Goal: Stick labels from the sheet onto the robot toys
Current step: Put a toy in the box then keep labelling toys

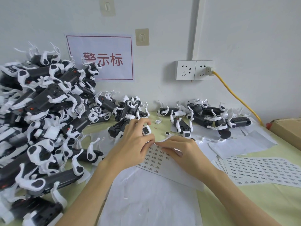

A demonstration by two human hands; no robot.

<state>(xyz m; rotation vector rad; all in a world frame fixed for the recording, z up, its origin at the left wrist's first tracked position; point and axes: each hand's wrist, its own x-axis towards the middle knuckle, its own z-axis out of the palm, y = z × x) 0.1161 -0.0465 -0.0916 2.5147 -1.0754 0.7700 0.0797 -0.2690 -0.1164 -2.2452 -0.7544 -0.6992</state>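
a label is being picked from the label sheet (153, 158), flat on the table (254, 201) before one robot toy (121, 128). its top edge is pinched by the right hand (180, 152); the left hand (136, 145), fingers curled, touches sheet and toy. next, seemingly: peel cleanly, press onto the toy.

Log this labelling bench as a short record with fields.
left hand: rests on a robot toy, fingertips at the top edge of the label sheet
right hand: fingers pinch at that sheet's top edge
unsorted pile: left of the hands
smaller group of toys: against the wall, right
spare label sheets: right of the hands
yellow cable: plugged into wall socket
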